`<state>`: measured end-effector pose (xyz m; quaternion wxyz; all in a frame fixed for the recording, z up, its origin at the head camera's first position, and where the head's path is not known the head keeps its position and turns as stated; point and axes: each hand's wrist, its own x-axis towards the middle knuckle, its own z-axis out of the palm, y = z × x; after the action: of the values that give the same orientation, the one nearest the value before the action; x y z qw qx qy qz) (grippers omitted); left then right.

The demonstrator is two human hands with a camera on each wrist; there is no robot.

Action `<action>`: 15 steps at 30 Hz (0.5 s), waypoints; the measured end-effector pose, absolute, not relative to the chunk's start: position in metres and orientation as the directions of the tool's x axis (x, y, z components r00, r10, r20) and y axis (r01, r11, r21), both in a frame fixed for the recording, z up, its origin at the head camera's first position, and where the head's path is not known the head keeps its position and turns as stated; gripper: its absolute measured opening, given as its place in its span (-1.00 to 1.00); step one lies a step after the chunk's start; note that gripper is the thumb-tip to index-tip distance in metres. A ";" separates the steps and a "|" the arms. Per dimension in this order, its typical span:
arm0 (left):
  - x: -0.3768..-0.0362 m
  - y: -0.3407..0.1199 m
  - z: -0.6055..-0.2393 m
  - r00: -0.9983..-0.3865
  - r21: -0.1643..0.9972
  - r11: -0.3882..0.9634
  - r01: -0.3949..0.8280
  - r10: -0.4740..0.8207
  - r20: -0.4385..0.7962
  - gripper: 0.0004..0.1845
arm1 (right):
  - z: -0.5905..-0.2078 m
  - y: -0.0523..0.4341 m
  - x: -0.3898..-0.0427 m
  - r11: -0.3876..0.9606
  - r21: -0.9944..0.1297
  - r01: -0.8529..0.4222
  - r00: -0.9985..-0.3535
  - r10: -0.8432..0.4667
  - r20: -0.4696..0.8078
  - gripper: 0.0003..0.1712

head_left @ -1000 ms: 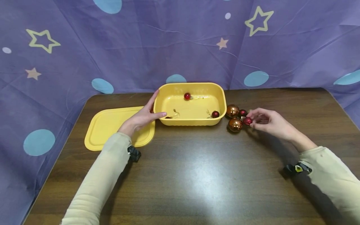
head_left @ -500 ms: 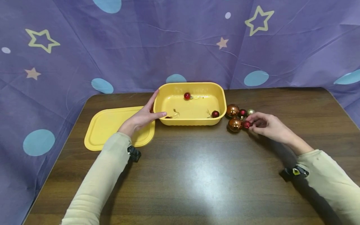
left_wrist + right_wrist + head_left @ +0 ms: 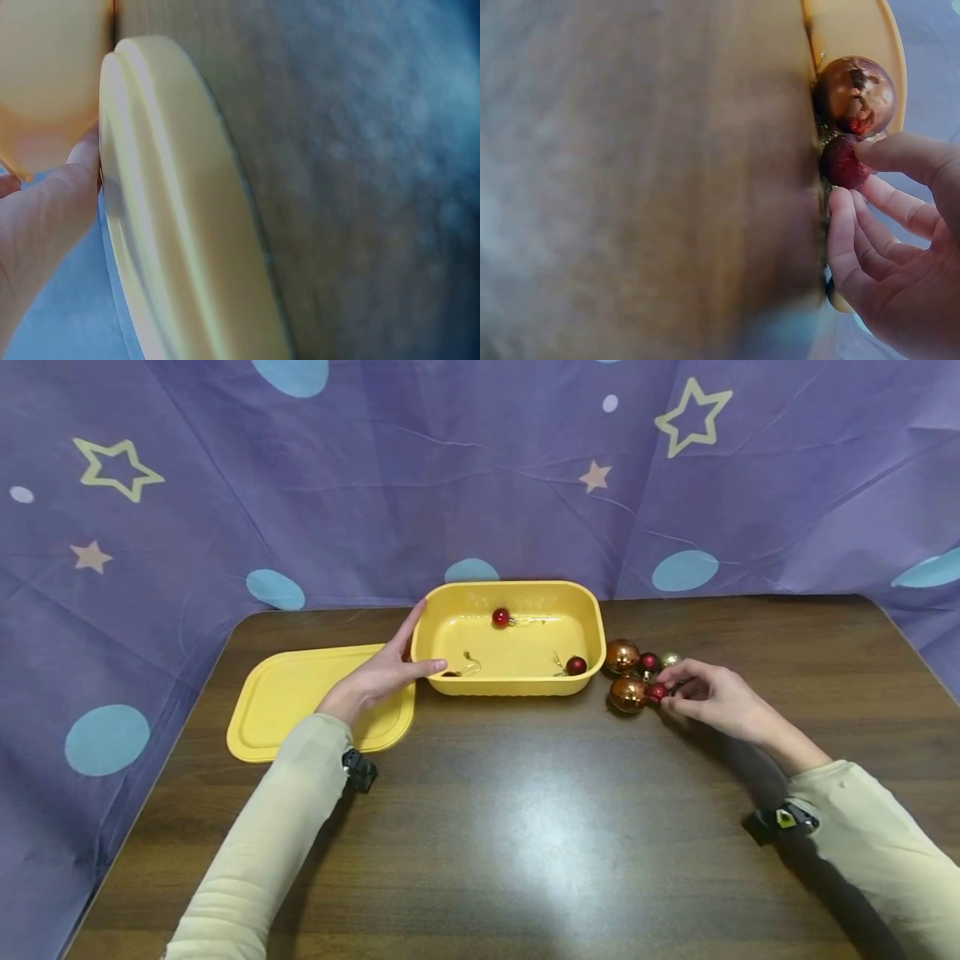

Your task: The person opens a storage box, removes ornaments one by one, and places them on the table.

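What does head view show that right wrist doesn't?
Head only: the left hand resting on the yellow tub, the lid beside it, three small baubles inside the tub, and more baubles right of it. Right wrist only: a close look at the fingers pinching the small red bauble. Both: the right hand, that red bauble, a copper bauble beside it, the table.

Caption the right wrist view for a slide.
Right hand pinching a small glittery red ball ornament beside a shiny copper ball ornament.
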<state>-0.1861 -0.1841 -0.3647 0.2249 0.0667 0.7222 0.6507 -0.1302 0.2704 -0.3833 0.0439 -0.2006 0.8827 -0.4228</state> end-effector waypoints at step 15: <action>-0.185 -0.185 -0.364 -0.887 0.966 0.153 -0.208 0.387 -0.252 0.06 | -0.364 0.276 -0.134 0.550 -0.776 -0.309 -0.927 -0.355 0.117 -0.72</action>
<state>-0.1852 -0.1847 -0.3639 0.2297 0.0618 0.7235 0.6480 -0.1336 0.2756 -0.3638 0.0267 -0.1887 0.8799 -0.4352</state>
